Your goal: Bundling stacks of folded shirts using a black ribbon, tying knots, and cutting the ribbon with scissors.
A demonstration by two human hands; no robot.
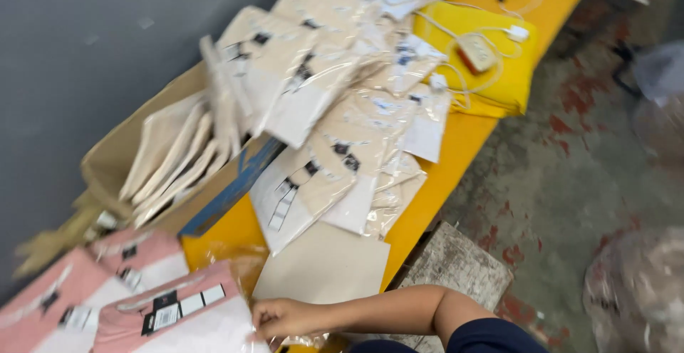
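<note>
Cream garments in clear bags (335, 132) heap across the yellow table, some standing in a cardboard box (135, 161); pink bagged ones (171, 310), black-and-white labelled, lie nearest.

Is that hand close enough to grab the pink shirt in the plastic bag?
Probably yes. The hand is already at the edge of the nearest pink packaged shirt on the yellow table, fingers pinching its clear wrap, with nothing between them. Which hand it is cannot be told.

only one arm of the person shows, entering from the lower right edge. it is bare from the wrist up past the elbow. at the upper arm sits a short dark navy sleeve (488, 335), plain, with no print visible. the hand (281, 319) wears no glove, ring, watch or band that can be made out.
</note>
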